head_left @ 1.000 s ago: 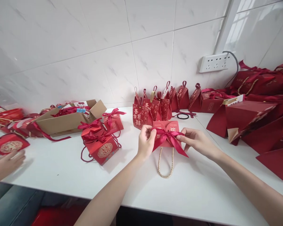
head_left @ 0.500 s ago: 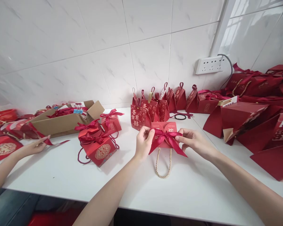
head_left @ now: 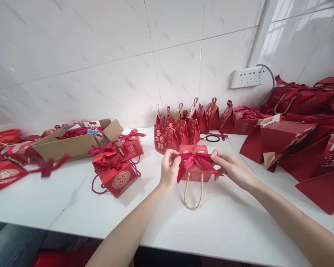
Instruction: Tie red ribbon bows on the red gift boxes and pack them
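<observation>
In front of me on the white table point(head_left: 233, 230) stands a small red gift box point(head_left: 195, 177), with a gold rope handle point(head_left: 192, 208) drooping from its near side. A crimson ribbon point(head_left: 195, 161) is tied in a bow across its top. My left hand point(head_left: 170, 168) pinches the bow's left loop between thumb and fingers. On the other side, my right hand point(head_left: 228, 167) is closed on the right loop. Both hands are level with the box top, one at each side.
Several red handled boxes point(head_left: 164, 138) line the wall behind. Large red boxes point(head_left: 288, 135) crowd the right. To the left are beribboned boxes point(head_left: 121, 178), a cardboard carton point(head_left: 65, 150) of ribbon and a blurred ribbon point(head_left: 46, 167). A power strip point(head_left: 247, 77) is on the wall.
The box has tipped so its near side shows more, and my right hand has shifted slightly along the bow. At left, another person's hand has left view, and the ribbon there is moving.
</observation>
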Demonstrator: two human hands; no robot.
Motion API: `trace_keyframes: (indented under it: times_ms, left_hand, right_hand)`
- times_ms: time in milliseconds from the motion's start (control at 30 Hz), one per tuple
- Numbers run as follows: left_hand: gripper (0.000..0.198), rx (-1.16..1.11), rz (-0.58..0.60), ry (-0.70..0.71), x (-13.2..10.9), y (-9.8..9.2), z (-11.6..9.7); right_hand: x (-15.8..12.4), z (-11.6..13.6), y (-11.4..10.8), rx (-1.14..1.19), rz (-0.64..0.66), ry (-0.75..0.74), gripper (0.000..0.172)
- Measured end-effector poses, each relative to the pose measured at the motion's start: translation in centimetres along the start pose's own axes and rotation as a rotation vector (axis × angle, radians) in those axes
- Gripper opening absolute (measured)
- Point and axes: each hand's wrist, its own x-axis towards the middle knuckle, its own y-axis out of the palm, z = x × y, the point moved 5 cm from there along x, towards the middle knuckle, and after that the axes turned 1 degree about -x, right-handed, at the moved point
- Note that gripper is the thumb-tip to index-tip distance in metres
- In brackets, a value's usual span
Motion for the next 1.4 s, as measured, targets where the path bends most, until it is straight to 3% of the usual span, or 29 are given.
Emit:
trace_keyframes:
  times_ms: [600, 900, 1133, 1267, 1333, 1400]
  left_hand:
    - [0.019, -0.065, -0.049, -0.185, 0.6, -0.2, 1.5]
    - [0.018, -0.041, -0.083, -0.177, 0.6, -0.2, 1.9]
    - [0.022, -0.077, -0.039, -0.181, 0.6, 0.1, 2.2]
    - [0.028, -0.091, 0.026, -0.198, 0.8, -0.1, 2.2]
    - [0.033, -0.097, 0.062, -0.213, 1.0, -0.2, 2.2]
    - [0.038, -0.089, 0.069, -0.216, 1.2, -0.4, 2.2]
  right_hand:
    - [0.3, -0.7, 0.0, 0.12, 0.003, 0.072, 0.039]
    - [0.7, -1.4, -0.5, 0.183, -0.047, 0.102, 0.038]
    - [0.7, -1.5, -0.4, 0.159, -0.014, 0.097, 0.041]
    - [0.6, -1.3, -1.5, 0.062, -0.08, 0.045, 0.038]
    - [0.5, -1.2, -2.0, -0.004, -0.098, -0.008, 0.042]
    - [0.5, -1.2, -2.0, -0.104, -0.046, -0.033, 0.064]
